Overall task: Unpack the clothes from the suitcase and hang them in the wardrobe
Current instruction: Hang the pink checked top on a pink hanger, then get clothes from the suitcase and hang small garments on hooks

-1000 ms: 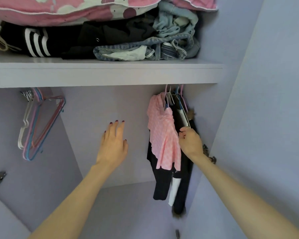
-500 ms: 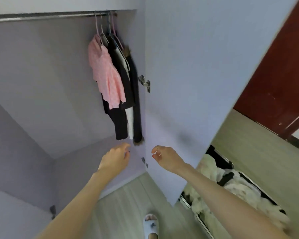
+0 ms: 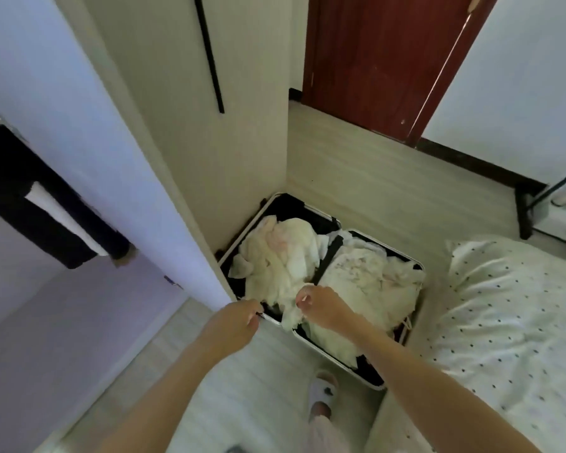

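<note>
The open suitcase (image 3: 334,358) lies on the floor in the corner behind the wardrobe door (image 3: 79,125). Crumpled cream and white clothes (image 3: 281,256) fill its left half, and more pale clothes (image 3: 356,279) fill the right half under a black strap. My left hand (image 3: 236,322) hovers over the suitcase's near left corner with loosely curled fingers and holds nothing. My right hand (image 3: 322,307) hangs over the middle of the clothes, fingers loosely curled, also without anything in it. Dark garments (image 3: 23,197) hang inside the wardrobe at the far left.
A bed with a dotted white cover (image 3: 510,305) stands right beside the suitcase. A dark red door (image 3: 373,60) is at the back. A black stand's leg (image 3: 523,210) sits at the right. My slippered foot (image 3: 322,390) is on the pale floor near the suitcase.
My view has swung down and right from the wardrobe's hanging clothes to the suitcase. Both hands came away from the wardrobe and now reach over the suitcase.
</note>
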The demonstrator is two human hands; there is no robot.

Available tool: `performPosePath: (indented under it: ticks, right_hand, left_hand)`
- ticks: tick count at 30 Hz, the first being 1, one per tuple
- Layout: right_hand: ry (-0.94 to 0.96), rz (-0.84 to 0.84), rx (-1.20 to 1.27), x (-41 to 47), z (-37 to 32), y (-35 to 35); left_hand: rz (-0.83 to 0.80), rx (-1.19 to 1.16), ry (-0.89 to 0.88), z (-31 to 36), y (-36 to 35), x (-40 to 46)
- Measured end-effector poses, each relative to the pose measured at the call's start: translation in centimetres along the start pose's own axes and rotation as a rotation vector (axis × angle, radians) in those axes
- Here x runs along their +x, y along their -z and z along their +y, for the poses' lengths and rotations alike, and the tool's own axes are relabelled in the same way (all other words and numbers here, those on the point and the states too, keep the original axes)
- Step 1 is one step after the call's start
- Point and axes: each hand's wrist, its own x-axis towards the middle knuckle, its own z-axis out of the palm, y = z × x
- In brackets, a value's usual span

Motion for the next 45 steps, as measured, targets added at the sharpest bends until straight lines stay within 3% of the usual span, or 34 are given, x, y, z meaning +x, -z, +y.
performPosePath:
  ticks: [5,10,17,27,34,39,45]
  right_hand:
    - [-0.168,0.035,0.08,5.8,11.0,2.8]
    - [-0.282,-0.023,0.052,11.9,19.5,1.2]
    - [-0.432,-0.082,0.123,23.0,32.2,-8.5]
    - [-0.714,0.08,0.4,36.2,48.3,-24.0]
    - [-0.904,0.48,0.882,40.5,50.8,-27.8]
    - [-0.916,0.365,0.7,39.2,48.5,-25.9]
    - [-0.928,0.303,0.75,34.0,42.7,-20.2]
  left_hand:
    - [-0.136,-0.055,0.041,4.0,-5.4,11.1]
    - [-0.258,0.018,0.072,2.4,-11.0,19.5]
    - [-0.341,0.086,0.135,-4.2,-23.5,32.6]
    - [-0.281,-0.015,0.032,-12.3,-41.3,45.1]
    - [-0.227,-0.054,-0.005,-14.2,-46.5,46.9]
    - [-0.274,-0.013,0.006,-13.4,-44.4,45.8]
    - [-0.309,-0.004,0.053,-10.8,-38.1,41.9]
